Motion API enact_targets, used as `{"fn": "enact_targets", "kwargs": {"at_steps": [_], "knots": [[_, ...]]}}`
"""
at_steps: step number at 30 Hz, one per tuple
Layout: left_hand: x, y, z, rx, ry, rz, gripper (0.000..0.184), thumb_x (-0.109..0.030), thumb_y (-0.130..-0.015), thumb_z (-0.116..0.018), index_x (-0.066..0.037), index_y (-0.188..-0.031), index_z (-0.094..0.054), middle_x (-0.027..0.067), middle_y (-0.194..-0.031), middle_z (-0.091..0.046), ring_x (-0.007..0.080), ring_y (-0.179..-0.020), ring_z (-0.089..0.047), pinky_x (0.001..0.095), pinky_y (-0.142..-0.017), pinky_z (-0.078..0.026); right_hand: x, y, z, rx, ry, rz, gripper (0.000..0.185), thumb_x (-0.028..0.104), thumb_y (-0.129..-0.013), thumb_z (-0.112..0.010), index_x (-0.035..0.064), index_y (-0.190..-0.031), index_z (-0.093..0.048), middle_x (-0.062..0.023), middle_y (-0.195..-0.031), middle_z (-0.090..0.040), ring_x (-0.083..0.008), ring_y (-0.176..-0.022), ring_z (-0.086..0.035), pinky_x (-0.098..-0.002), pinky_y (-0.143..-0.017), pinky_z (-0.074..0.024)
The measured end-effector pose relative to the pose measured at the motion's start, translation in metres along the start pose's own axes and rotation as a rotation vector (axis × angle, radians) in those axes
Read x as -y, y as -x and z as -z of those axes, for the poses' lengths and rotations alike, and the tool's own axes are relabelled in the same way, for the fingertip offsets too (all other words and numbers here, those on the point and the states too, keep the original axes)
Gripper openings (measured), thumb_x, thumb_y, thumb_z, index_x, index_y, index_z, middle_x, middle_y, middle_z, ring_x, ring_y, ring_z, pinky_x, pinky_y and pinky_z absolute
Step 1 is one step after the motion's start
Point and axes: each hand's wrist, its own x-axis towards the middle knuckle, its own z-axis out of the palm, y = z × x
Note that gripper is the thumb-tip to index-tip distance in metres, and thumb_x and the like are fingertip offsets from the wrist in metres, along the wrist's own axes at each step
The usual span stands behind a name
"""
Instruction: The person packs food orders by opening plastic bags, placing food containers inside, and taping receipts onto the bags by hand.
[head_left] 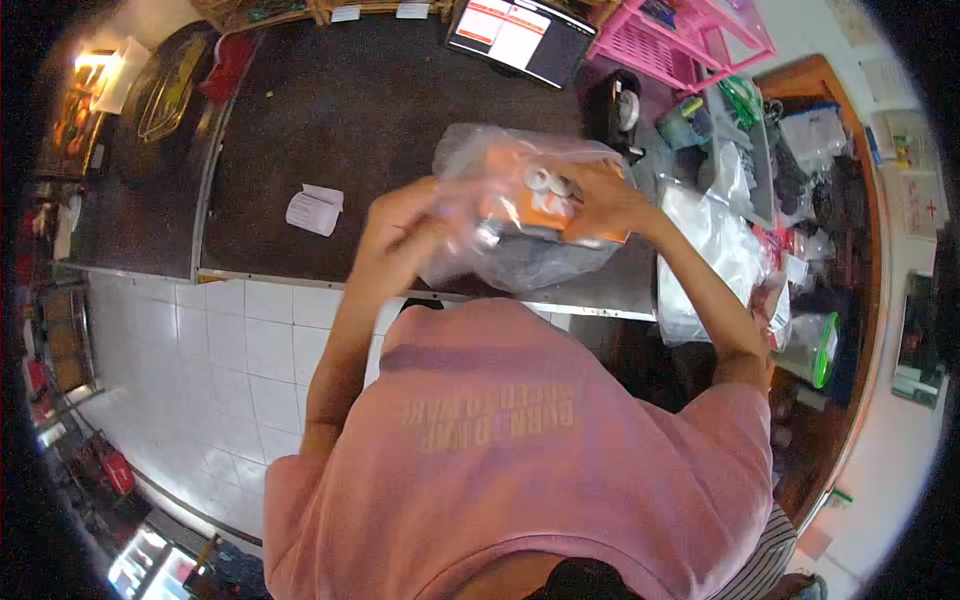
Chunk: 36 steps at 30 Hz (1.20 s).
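Note:
An orange box (548, 200) with white lettering sits partly inside a clear plastic bag (520, 262) near the table's front edge. My right hand (608, 202) grips the right end of the box, its fingers spread over the top and side. On the left, my left hand (405, 232) is closed on the bag's edge, its fingers somewhat smeared by motion. Crumpled plastic covers the left part of the box and hides it in part.
A small paper slip (316, 210) lies on the dark table (330, 110). At the back stand a screen (522, 38), a black tape dispenser (622, 108) and a pink rack (680, 45). Clear plastic bags (705, 255) lie stacked at the right, beside a grey bin (742, 150).

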Motion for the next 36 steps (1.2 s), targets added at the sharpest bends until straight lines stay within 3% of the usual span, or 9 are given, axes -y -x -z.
{"fn": "enact_targets", "kwargs": {"at_steps": [4, 8, 10, 13, 18, 22, 25, 30, 36], "knots": [[-0.028, -0.016, -0.017, -0.141, -0.086, -0.181, 0.029, -0.025, -0.083, -0.054, 0.0, -0.098, -0.06, 0.0056, -0.085, -0.059, 0.0129, -0.074, -0.053, 0.0252, -0.067, -0.042, -0.037, -0.014, -0.02, -0.337, 0.216, 0.33, 0.074, 0.042, -0.059, -0.068, 0.0107, -0.12, -0.043, -0.0244, -0.11, -0.048, -0.037, -0.097, -0.05, -0.0396, -0.084, -0.0405], [-0.07, -0.056, -0.002, -0.552, -0.264, -0.22, 0.026, -0.021, -0.086, -0.052, -0.001, -0.099, -0.06, 0.0004, -0.074, -0.058, 0.006, -0.06, -0.048, 0.0192, -0.056, -0.04, -0.034, 0.063, 0.008, -0.05, 0.206, -0.205, 0.07, 0.039, -0.076, -0.057, 0.0083, -0.131, -0.028, -0.0295, -0.11, -0.048, -0.0352, -0.099, -0.051, -0.0383, -0.084, -0.0398], [-0.073, -0.056, 0.008, -0.581, -0.37, -0.214, 0.025, -0.02, -0.086, -0.051, 0.0, -0.1, -0.06, 0.0011, -0.074, -0.058, 0.0053, -0.059, -0.047, 0.0186, -0.055, -0.04, -0.042, 0.124, 0.026, -0.05, 0.374, -0.073, 0.04, 0.038, -0.084, -0.047, 0.0004, -0.093, -0.058, -0.0207, -0.081, -0.058, -0.0338, -0.075, -0.056, -0.0409, -0.074, -0.0417], [-0.087, -0.068, 0.012, -0.436, -0.451, -0.242, 0.025, -0.019, -0.086, -0.051, 0.0, -0.099, -0.06, 0.002, -0.077, -0.059, 0.0054, -0.064, -0.05, 0.0181, -0.059, -0.041, 0.044, 0.188, 0.087, 0.204, 0.533, -0.417, 0.036, 0.034, -0.084, -0.046, 0.0032, -0.07, -0.057, -0.0129, -0.063, -0.053, -0.0312, -0.063, -0.054, -0.0401, -0.063, -0.0419], [-0.105, -0.075, -0.034, -0.218, -0.241, -0.262, 0.028, -0.025, -0.083, -0.055, -0.002, -0.099, -0.059, 0.0043, -0.085, -0.059, 0.0099, -0.073, -0.052, 0.0222, -0.07, -0.041, 0.101, 0.195, 0.104, -0.559, 0.786, 0.062, 0.046, 0.039, -0.062, -0.07, 0.0017, -0.085, -0.054, -0.011, -0.076, -0.056, -0.0312, -0.073, -0.054, -0.0387, -0.066, -0.0428], [-0.113, -0.068, -0.074, 0.052, -0.277, -0.291, 0.042, -0.034, -0.075, -0.062, -0.003, -0.104, -0.055, 0.0071, -0.101, -0.055, 0.0155, -0.091, -0.05, 0.0283, -0.082, -0.039, 0.095, 0.116, 0.142, -0.236, 0.045, 0.27, 0.049, 0.029, -0.075, -0.062, 0.0015, -0.111, -0.043, -0.0168, -0.077, -0.058, -0.0281, -0.075, -0.058, -0.0375, -0.069, -0.044], [-0.123, -0.066, -0.019, 0.076, -0.899, -0.416, 0.055, -0.038, -0.067, -0.067, -0.004, -0.108, -0.052, 0.0092, -0.11, -0.05, 0.0201, -0.102, -0.046, 0.0327, -0.088, -0.036, 0.073, 0.094, 0.127, -0.457, 0.282, 0.664, 0.03, 0.026, -0.076, -0.06, -0.0028, -0.079, -0.053, -0.0155, -0.065, -0.054, -0.0302, -0.062, -0.054, -0.0398, -0.06, -0.0411], [0.025, -0.081, -0.059, 0.542, -0.628, 0.048, 0.056, -0.036, -0.065, -0.069, -0.004, -0.107, -0.05, 0.0136, -0.105, -0.052, 0.0254, -0.099, -0.049, 0.0355, -0.087, -0.037, 0.089, 0.074, 0.124, -0.451, 0.337, 0.65, 0.025, 0.027, -0.075, -0.059, 0.0025, -0.081, -0.058, -0.0172, -0.083, -0.057, -0.03, -0.081, -0.053, -0.0382, -0.07, -0.041], [0.037, -0.074, -0.074, 0.262, -0.589, -0.028, 0.052, -0.03, -0.066, -0.067, -0.005, -0.108, -0.047, 0.0169, -0.096, -0.052, 0.0305, -0.095, -0.05, 0.039, -0.086, -0.038, -0.108, 0.112, 0.086, -0.278, -0.031, 0.2, 0.135, 0.071, -0.043, -0.066, 0.0035, -0.135, 0.005, -0.0165, -0.141, 0.004, -0.0286, -0.131, 0.002, -0.0385, -0.106, -0.0039]]}}
